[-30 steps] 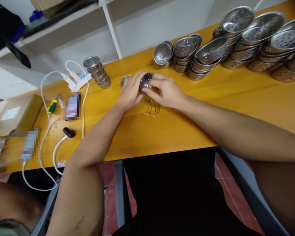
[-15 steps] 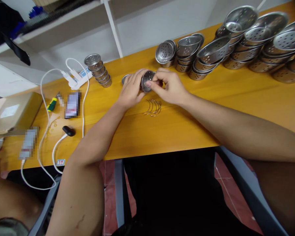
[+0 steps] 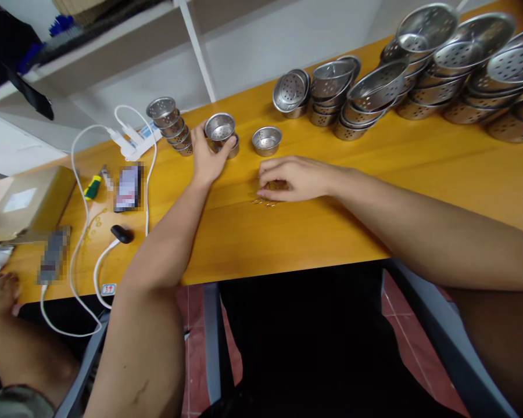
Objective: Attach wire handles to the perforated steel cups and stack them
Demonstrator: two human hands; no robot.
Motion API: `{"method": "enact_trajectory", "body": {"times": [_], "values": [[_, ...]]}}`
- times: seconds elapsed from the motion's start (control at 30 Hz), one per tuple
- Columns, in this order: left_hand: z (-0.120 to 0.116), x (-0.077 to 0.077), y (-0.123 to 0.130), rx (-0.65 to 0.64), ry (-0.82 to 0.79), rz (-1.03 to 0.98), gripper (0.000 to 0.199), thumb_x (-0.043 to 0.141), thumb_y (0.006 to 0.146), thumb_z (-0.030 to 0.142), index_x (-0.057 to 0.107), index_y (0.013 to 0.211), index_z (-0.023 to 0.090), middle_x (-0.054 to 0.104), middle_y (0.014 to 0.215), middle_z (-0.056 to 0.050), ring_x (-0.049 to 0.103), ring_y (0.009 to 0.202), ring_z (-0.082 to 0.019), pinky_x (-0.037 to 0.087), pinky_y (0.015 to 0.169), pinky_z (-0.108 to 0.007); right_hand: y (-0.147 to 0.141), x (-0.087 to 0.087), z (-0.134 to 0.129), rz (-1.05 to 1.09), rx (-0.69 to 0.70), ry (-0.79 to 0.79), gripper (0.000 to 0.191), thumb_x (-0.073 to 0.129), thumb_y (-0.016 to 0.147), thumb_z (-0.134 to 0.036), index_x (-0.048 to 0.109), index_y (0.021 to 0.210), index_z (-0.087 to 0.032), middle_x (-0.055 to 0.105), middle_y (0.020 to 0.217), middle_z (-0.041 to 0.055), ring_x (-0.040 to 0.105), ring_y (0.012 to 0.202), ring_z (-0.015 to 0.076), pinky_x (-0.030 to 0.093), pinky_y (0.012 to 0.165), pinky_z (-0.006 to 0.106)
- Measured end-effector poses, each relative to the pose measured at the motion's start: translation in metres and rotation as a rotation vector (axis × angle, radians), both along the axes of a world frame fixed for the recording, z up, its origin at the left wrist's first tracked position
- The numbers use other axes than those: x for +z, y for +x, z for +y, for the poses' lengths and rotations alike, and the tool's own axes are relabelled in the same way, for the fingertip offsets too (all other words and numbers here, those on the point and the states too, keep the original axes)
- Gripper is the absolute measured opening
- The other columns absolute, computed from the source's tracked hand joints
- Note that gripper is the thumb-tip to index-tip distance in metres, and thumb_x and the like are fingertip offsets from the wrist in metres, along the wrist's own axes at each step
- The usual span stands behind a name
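Observation:
My left hand (image 3: 209,154) grips a small perforated metal cup (image 3: 220,126), thumb on the near side and fingers behind its left wall. Partly covered by that cup is a second one (image 3: 234,148); whether they are nested or only overlap I cannot tell. Another perforated cup (image 3: 267,141) stands upright on the table to the right. My right hand (image 3: 283,178) hovers low over several thin curved wires (image 3: 265,202), its fingers curled and a gap left between thumb and forefinger. That hand hides most of the wires.
Stacked perforated cups (image 3: 174,125) stand at left, beside a power strip (image 3: 139,142) with white cables. Larger stacks (image 3: 372,93) line the back right. A phone (image 3: 128,186), a green-yellow tool (image 3: 93,187) and a cardboard box (image 3: 30,200) lie left. Another person's hand (image 3: 0,293) rests at the edge.
The cup between both hands now stands alone on the table, or was swapped; I cannot tell. My left hand moved left onto a cup; my right hand came down over the wires.

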State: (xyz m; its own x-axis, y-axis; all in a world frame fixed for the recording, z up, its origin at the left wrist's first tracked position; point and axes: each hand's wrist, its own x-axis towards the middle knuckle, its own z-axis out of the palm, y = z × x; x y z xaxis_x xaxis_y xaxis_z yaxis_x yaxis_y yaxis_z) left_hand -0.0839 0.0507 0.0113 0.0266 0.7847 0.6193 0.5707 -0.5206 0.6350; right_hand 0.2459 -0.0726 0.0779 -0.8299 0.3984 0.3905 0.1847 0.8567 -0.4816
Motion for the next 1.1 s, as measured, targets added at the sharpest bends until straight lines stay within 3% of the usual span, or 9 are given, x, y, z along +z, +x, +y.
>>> {"method": "enact_trajectory", "body": {"times": [0.17,0.3,0.47,0.77,0.87,0.97,1.03,1.1], "values": [[0.013,-0.013,-0.008,-0.031,-0.088,-0.049,0.122,0.083,0.070,0.115,0.058,0.150,0.027,0.070,0.158,-0.018,0.067,0.159,-0.041,0.046,0.150,-0.064,0.003,-0.004,0.007,0.007,-0.100,-0.020,0.038,0.071,0.118,-0.056,0.082,0.106,-0.022,0.076,0.108,0.0068,0.065,0.086,0.0198,0.047,0.083,0.036],[0.018,-0.018,-0.009,-0.078,-0.130,-0.052,0.129,0.084,0.067,0.116,0.054,0.156,0.027,0.066,0.168,-0.022,0.064,0.165,-0.044,0.046,0.150,-0.066,0.007,-0.006,0.015,0.040,-0.190,-0.015,0.038,0.068,0.118,-0.056,0.080,0.104,-0.023,0.074,0.106,0.0077,0.067,0.090,0.0230,0.049,0.086,0.039],[0.016,-0.014,-0.011,-0.147,-0.163,0.016,0.130,0.083,0.074,0.114,0.051,0.166,0.028,0.059,0.182,-0.023,0.056,0.175,-0.043,0.041,0.154,-0.064,0.009,-0.007,0.021,0.055,-0.229,-0.037,0.038,0.066,0.118,-0.057,0.077,0.102,-0.024,0.074,0.104,0.0078,0.067,0.087,0.0238,0.050,0.084,0.041],[0.015,-0.010,-0.014,-0.115,-0.179,0.068,0.132,0.083,0.073,0.114,0.056,0.165,0.024,0.066,0.176,-0.024,0.066,0.167,-0.042,0.048,0.150,-0.062,0.012,-0.008,0.025,0.076,-0.303,-0.019,0.035,0.066,0.115,-0.054,0.075,0.098,-0.025,0.074,0.102,0.0077,0.066,0.084,0.0245,0.051,0.082,0.043],[0.017,-0.013,-0.015,-0.110,-0.183,0.074,0.131,0.083,0.073,0.114,0.056,0.164,0.023,0.067,0.175,-0.023,0.066,0.167,-0.043,0.047,0.151,-0.064,0.013,-0.011,0.028,0.109,-0.378,-0.003,0.034,0.068,0.116,-0.056,0.078,0.103,-0.026,0.076,0.110,0.0102,0.071,0.094,0.0286,0.057,0.091,0.047],[0.016,-0.015,-0.015,-0.100,-0.176,0.086,0.129,0.083,0.077,0.111,0.054,0.166,0.023,0.064,0.177,-0.024,0.062,0.170,-0.044,0.044,0.153,-0.065,0.014,-0.019,0.035,0.144,-0.506,0.013,0.034,0.072,0.114,-0.059,0.083,0.123,-0.028,0.077,0.130,0.0146,0.075,0.112,0.0352,0.063,0.103,0.053],[0.012,-0.012,-0.014,-0.070,-0.146,0.104,0.129,0.087,0.078,0.108,0.051,0.169,0.023,0.060,0.180,-0.025,0.056,0.175,-0.046,0.039,0.155,-0.066,0.015,-0.026,0.042,0.112,-0.559,0.033,0.034,0.074,0.112,-0.054,0.082,0.134,-0.029,0.076,0.142,0.0162,0.075,0.126,0.0393,0.064,0.113,0.058],[0.003,-0.002,-0.009,-0.042,-0.075,0.128,0.129,0.090,0.080,0.103,0.048,0.173,0.025,0.053,0.185,-0.025,0.046,0.183,-0.047,0.031,0.159,-0.066,0.016,-0.032,0.049,0.043,-0.574,0.051,0.030,0.074,0.110,-0.045,0.083,0.133,-0.028,0.076,0.144,0.0167,0.074,0.133,0.0413,0.062,0.121,0.061]]}}
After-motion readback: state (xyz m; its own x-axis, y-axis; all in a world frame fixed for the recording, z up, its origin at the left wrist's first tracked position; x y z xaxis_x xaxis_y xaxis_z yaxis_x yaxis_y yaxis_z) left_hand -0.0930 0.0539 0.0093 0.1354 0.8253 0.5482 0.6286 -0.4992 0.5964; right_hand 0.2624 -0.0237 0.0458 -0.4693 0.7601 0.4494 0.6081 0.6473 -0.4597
